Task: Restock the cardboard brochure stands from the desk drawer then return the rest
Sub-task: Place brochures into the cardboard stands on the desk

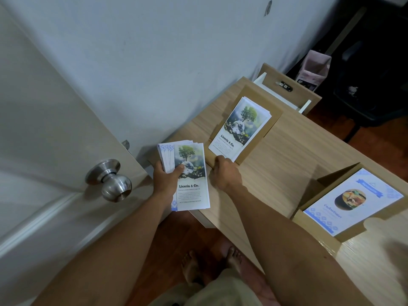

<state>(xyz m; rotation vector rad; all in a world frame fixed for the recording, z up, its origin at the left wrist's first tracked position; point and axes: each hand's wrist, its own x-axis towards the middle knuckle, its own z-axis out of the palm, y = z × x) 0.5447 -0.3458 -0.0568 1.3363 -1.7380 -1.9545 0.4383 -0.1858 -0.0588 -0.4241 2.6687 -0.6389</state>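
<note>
The left hand [165,180] holds a fanned stack of thin glossy paper brochures [185,173] off the tabletop's [276,155] near-left corner, fingers pinching it with the thumb on top. Light, floppy and slippery, the sheets likely slide apart unless gripped mid-stack. The right hand [225,173] rests at the base of the brown cardboard stand [260,120] by the left edge, fingers curled on its front lip. A second cardboard stand [331,221] sits near the right; the open white drawer [284,96] lies at the far end

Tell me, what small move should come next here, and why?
Probably lift the right hand off the far cardboard stand and pull blue-patterned brochures from the left hand's mixed brochure stack, since tree brochures already fill that stand.
</note>
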